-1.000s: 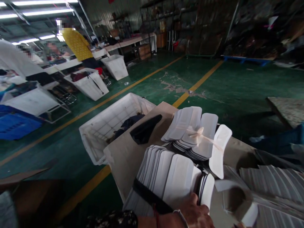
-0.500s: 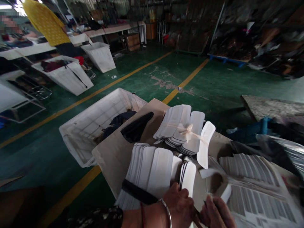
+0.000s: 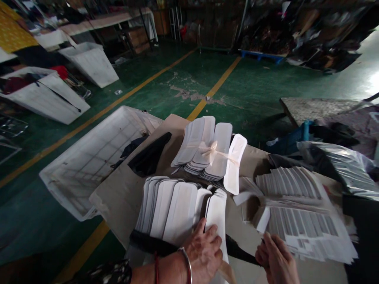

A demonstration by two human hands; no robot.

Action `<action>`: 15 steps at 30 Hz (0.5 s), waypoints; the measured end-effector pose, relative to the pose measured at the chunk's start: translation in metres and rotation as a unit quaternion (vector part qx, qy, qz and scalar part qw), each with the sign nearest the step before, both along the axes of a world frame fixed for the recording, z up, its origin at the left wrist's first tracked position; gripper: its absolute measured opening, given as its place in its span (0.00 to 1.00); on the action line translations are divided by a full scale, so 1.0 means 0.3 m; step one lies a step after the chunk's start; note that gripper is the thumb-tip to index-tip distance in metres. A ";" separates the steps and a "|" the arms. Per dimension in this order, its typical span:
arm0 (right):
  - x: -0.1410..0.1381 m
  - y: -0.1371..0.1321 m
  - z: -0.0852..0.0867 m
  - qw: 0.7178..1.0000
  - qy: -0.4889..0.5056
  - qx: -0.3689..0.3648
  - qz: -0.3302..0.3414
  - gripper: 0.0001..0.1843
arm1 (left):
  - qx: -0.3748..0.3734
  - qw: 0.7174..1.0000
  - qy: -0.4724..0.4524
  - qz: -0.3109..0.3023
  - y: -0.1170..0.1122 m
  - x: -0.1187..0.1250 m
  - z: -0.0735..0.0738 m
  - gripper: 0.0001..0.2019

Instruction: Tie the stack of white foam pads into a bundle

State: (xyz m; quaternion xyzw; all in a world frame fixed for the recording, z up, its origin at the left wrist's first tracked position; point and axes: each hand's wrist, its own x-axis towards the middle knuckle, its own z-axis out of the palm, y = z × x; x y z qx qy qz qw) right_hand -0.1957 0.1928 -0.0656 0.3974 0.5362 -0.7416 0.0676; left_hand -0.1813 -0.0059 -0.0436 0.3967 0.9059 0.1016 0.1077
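Taking the view as a clock face, the left hand [image 3: 204,252] lies at 6 o'clock, palm down on the near end of a row of white curved card pieces [image 3: 177,209], its fingers bent and slightly spread, the fingertips pressing on the rightmost pieces. That wrist wears 1 silver bangle [image 3: 188,266] and 1 red cord [image 3: 156,268]. Between 4 and 5 o'clock, the right hand [image 3: 276,256] pinches the end of a black strip [image 3: 241,250] between thumb and forefinger, the other fingers curled in. The strip slants from there toward 10 o'clock, to the right edge of the row. A black band [image 3: 154,242] crosses the row's near left part and runs beneath the left wrist; whether band and strip are 1 piece I cannot tell. Just beyond the row, toward 1 o'clock from it, rests a bundle of similar card pieces [image 3: 201,150] bound with a knotted pale tie [image 3: 213,148]. Fanned white sheets [image 3: 296,221] lie at 4 o'clock, near the right hand. Beneath all this is a cardboard sheet [image 3: 103,193]; a black cloth [image 3: 151,154] sits on it at 9 o'clock, beside a white plastic crate [image 3: 68,181]. A clear plastic wrap [image 3: 349,169] shines at 3 o'clock, and a person in a yellow top [image 3: 14,31] appears at 10 o'clock.
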 end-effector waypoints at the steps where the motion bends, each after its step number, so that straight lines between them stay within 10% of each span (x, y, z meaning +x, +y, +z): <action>1: -0.002 0.015 -0.018 1.000 0.000 -0.004 -0.003 0.35 | -0.002 1.000 0.001 -0.003 0.003 0.002 -0.009 0.12; 10: 0.032 -0.038 -0.043 0.994 0.009 0.025 0.105 0.33 | -0.005 0.999 -0.019 -0.040 0.086 0.002 -0.130 0.14; 15: 0.076 -0.119 -0.037 0.976 0.065 0.161 0.131 0.29 | -0.102 0.976 -0.146 -0.126 0.181 -0.064 -0.162 0.10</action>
